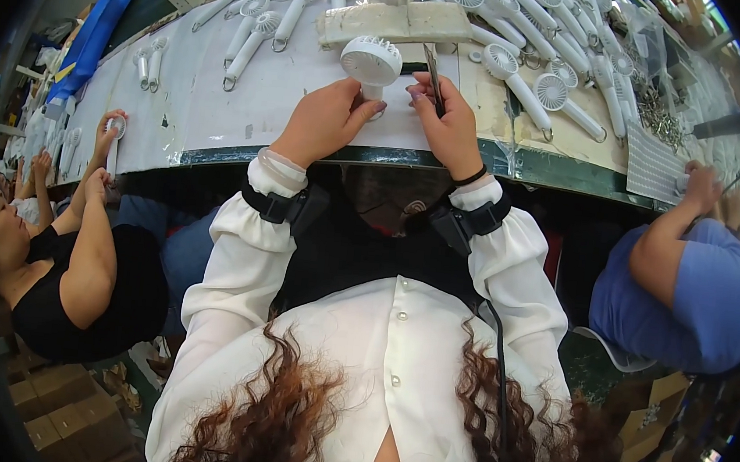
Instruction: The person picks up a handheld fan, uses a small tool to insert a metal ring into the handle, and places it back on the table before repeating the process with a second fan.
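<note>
A white handheld fan [372, 60] stands with its round head up over the table edge. My left hand [325, 120] is closed round its handle, which is mostly hidden by the fingers. Just to the right, my right hand [450, 125] grips a slim, pointed metal tool [434, 71] that looks like tweezers. Its tip points up and away from me, and its lower end disappears between the fingers. The tool and the fan head are a short gap apart.
Many white handheld fans [508, 78] lie on the right of the table [178, 109], more at the far left. A pale block [397, 24] sits beyond my hands. Metal clips [661, 124] are heaped at right. One co-worker [94, 268] sits left, another [682, 285] right.
</note>
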The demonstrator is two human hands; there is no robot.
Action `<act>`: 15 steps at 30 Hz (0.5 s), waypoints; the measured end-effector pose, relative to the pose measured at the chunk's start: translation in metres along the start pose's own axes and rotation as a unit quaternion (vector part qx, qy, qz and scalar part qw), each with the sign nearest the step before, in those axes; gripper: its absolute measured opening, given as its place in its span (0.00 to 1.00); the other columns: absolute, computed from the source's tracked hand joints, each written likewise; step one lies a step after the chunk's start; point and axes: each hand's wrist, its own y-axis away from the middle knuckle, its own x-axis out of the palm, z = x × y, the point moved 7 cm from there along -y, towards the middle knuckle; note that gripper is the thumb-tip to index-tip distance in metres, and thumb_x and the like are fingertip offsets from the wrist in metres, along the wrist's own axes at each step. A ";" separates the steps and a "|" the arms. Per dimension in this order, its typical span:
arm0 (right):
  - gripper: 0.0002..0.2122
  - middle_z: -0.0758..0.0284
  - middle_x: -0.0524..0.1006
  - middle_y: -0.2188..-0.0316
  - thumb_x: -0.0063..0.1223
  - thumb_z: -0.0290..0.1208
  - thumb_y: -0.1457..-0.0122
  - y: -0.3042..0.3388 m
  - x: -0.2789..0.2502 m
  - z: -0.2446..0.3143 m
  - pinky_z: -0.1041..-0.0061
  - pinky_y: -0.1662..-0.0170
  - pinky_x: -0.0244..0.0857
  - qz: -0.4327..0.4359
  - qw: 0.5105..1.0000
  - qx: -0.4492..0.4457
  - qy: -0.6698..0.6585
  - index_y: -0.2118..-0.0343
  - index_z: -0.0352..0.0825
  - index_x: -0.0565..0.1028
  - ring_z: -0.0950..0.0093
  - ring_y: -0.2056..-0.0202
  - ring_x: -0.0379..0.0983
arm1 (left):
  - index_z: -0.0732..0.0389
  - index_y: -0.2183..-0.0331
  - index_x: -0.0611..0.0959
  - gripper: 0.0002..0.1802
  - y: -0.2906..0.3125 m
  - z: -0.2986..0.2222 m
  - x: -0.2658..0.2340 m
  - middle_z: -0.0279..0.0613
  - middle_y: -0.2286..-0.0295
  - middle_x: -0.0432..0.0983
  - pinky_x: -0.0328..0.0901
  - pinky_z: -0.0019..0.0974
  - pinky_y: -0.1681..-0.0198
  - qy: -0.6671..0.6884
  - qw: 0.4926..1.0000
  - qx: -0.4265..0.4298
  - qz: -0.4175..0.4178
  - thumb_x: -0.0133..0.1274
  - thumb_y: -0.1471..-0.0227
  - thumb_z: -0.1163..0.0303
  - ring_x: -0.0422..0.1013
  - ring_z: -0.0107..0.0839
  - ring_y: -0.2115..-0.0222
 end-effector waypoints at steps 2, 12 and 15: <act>0.13 0.69 0.79 0.63 0.51 0.25 0.37 0.000 0.000 -0.001 0.81 0.56 0.67 0.000 1.000 0.002 -0.001 0.50 0.32 0.72 0.82 0.64 0.73 | 0.65 0.67 0.77 0.22 0.000 0.001 -0.001 0.50 0.72 0.78 0.68 0.45 0.67 0.000 1.000 -0.009 0.007 0.54 0.44 0.52 0.75 0.50 0.70; 0.13 0.69 0.79 0.63 0.51 0.25 0.37 0.000 0.000 0.000 0.81 0.56 0.67 0.001 1.000 0.002 0.010 0.50 0.31 0.72 0.82 0.62 0.74 | 0.65 0.68 0.79 0.24 0.003 0.003 -0.003 0.48 0.74 0.78 0.68 0.43 0.67 0.023 1.000 -0.006 -0.005 0.54 0.45 0.50 0.75 0.48 0.72; 0.13 0.68 0.79 0.63 0.51 0.25 0.38 0.000 0.000 -0.001 0.81 0.56 0.67 0.002 1.000 0.000 0.009 0.50 0.31 0.72 0.82 0.62 0.74 | 0.65 0.69 0.79 0.25 0.003 0.006 -0.002 0.48 0.75 0.78 0.68 0.42 0.68 0.020 1.000 -0.019 0.003 0.55 0.46 0.49 0.75 0.46 0.73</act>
